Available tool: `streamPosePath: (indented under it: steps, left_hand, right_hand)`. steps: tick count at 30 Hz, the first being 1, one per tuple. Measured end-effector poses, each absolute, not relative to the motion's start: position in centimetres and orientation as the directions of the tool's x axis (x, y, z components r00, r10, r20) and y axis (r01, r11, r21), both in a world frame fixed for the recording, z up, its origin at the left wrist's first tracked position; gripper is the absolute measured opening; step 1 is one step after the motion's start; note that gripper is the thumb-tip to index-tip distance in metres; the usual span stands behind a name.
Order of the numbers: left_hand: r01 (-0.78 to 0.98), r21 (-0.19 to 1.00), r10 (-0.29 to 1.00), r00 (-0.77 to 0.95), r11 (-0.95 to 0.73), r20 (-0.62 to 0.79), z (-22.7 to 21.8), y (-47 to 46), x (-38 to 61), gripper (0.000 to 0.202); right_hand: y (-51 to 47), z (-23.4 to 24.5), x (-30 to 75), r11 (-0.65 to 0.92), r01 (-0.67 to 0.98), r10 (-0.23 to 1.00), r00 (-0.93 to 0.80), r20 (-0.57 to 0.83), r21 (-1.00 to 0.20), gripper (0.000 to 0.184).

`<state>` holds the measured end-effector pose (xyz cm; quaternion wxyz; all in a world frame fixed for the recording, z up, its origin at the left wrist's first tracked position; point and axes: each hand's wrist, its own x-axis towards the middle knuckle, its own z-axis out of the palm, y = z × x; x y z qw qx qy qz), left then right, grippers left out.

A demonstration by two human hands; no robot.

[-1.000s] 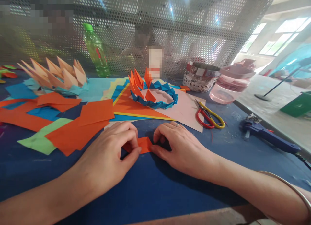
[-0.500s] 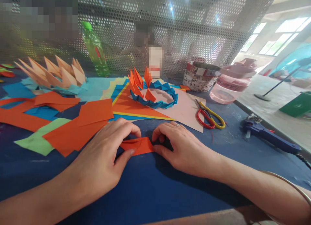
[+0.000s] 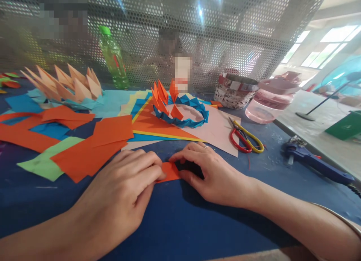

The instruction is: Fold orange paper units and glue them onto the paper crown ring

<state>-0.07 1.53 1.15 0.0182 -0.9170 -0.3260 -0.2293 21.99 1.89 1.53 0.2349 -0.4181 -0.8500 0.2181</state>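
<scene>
At the counter's left end, near the far edge, a crown of peach paper points (image 3: pixel 73 88) sits on a pale blue folded band, its folding complete as far as can be seen. Beyond it, a green plastic bottle (image 3: pixel 113 59) stands before a perforated metal screen (image 3: pixel 225 31). Nearer the person, loose orange sheets (image 3: pixel 109 131) and a light green sheet (image 3: pixel 42 164) lie flat and overlapping, unfolded. The left hand (image 3: pixel 121 182) rests just beside them, its thumb and fingers pinching the left end of a small folded orange paper (image 3: pixel 170 171), which lies toward the counter's near edge, about midway along it. The right hand (image 3: pixel 214 176) pinches the other end, fingers curled over and thumb along its lower edge. The hands hide much of the piece, so its folds cannot be counted. Beyond them, a closed ring of blue folded units (image 3: pixel 180 122) lies on stacked coloured sheets, with orange points along only part of it. Further right are red-and-yellow-handled scissors (image 3: pixel 242 140), a paper-strip basket (image 3: pixel 235 91), a pink plastic jar (image 3: pixel 267 106) and, by the counter's right edge, a blue glue gun (image 3: pixel 313 163).
</scene>
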Motion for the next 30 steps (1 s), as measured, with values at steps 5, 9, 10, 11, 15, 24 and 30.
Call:
streamPosePath:
  steps: [5,9,10,11,15,24,30]
  left_hand:
    - [0.606,0.146,0.603,0.675,-0.782,0.425,1.2,1.4,0.1,0.026]
    - [0.585,0.122,0.566,0.679,-0.802,0.468,1.3,1.3,0.2,0.017]
    - [0.583,0.109,0.558,0.681,-0.805,0.474,1.3,1.3,0.3,0.015]
    - [0.581,0.092,0.548,0.686,-0.808,0.478,1.3,1.3,0.3,0.014]
    - [0.564,0.049,0.51,0.703,-0.824,0.496,1.3,1.4,0.3,0.016]
    - [0.498,-0.026,0.418,0.754,-0.867,0.506,1.3,1.4,0.0,0.02]
    - [0.476,-0.06,0.373,0.755,-0.877,0.54,1.6,1.4,0.3,0.022]
  right_hand:
    - [2.4,1.4,21.2,0.526,0.582,0.836,-0.489,0.251,-0.62,0.012]
    - [2.8,1.0,20.2,0.478,0.511,0.862,-0.432,0.267,-0.715,0.002]
    - [2.8,1.0,20.0,0.476,0.49,0.862,-0.423,0.279,-0.73,0.004]
    - [2.8,0.9,19.9,0.484,0.474,0.859,-0.418,0.295,-0.736,0.012]
    - [2.4,1.1,20.0,0.533,0.477,0.833,-0.442,0.334,-0.699,0.029]
    - [2.1,1.4,22.0,0.623,0.431,0.736,-0.606,0.302,-0.653,0.035]
    - [3.4,0.9,22.9,0.735,0.396,0.639,-0.676,0.367,-0.55,0.017]
